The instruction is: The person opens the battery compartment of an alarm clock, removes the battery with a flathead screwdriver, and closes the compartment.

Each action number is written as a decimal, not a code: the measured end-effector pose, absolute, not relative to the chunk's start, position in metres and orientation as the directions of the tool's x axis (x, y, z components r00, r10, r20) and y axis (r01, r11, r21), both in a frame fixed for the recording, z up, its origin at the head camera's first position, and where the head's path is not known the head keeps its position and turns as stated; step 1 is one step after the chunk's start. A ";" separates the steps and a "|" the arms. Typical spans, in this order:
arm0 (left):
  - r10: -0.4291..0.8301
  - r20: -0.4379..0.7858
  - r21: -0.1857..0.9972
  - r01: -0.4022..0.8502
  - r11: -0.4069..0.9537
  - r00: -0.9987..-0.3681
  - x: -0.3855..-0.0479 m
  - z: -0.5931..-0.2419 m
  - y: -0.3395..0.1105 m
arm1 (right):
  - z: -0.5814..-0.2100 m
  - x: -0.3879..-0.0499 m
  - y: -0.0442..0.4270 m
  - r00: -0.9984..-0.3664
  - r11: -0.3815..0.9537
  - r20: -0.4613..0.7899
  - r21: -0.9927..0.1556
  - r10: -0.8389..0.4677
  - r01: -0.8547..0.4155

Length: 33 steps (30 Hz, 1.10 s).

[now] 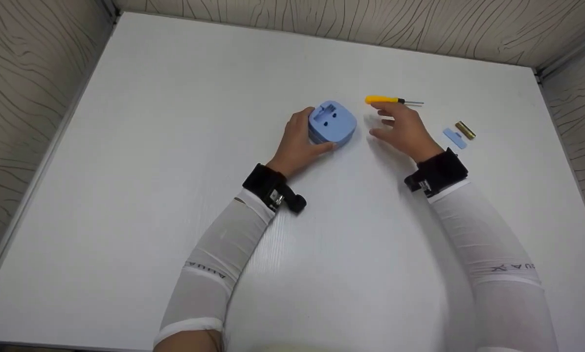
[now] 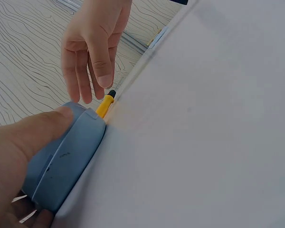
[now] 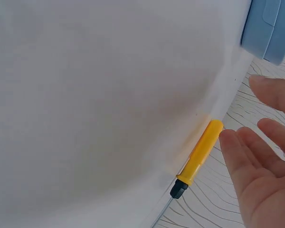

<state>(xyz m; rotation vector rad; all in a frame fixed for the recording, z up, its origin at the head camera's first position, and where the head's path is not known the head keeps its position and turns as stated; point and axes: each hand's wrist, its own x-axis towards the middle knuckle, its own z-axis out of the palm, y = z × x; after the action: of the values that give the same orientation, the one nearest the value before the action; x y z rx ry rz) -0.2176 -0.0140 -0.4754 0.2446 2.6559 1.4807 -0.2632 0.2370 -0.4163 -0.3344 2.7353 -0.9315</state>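
Note:
A light blue rounded-square device (image 1: 340, 128) rests on the white table, its top face showing an uncovered battery slot and two dark holes. My left hand (image 1: 300, 142) grips it from the left, thumb along the near side and fingers round the far side. To its right hovers my right hand (image 1: 402, 128), holding nothing, its fingers loosely bent and thumb apart. Just beyond those fingertips lies a screwdriver (image 3: 204, 147) with a yellow handle, black collar and thin metal shaft. Whether the fingers touch the handle, I cannot tell.
Right of my right hand lie a small blue battery cover (image 1: 455, 138) and a gold-coloured battery (image 1: 465, 130), side by side. The white table (image 1: 175, 122) meets walls with a wood-line pattern (image 1: 419, 24) at its back and sides.

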 end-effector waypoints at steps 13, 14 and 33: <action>0.197 0.006 0.848 0.109 0.518 -0.980 -0.217 -0.473 -0.015 | -0.417 -0.268 0.221 -0.888 0.715 -0.197 -0.674 -0.416 -0.186; 0.198 0.006 0.848 0.110 0.519 -0.980 -0.217 -0.474 -0.015 | -0.417 -0.268 0.219 -0.882 0.718 -0.207 -0.670 -0.424 -0.188; 0.206 0.008 0.840 0.119 0.530 -0.978 -0.217 -0.474 -0.016 | -0.417 -0.275 0.201 -0.786 0.686 -0.252 -0.672 -0.565 -0.278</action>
<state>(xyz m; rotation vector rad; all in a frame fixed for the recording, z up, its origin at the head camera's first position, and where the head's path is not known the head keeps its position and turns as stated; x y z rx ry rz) -0.2173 -0.0159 -0.4736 0.2841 2.6665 1.4529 -0.2752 0.2014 -0.4170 -0.6524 2.4539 -0.8758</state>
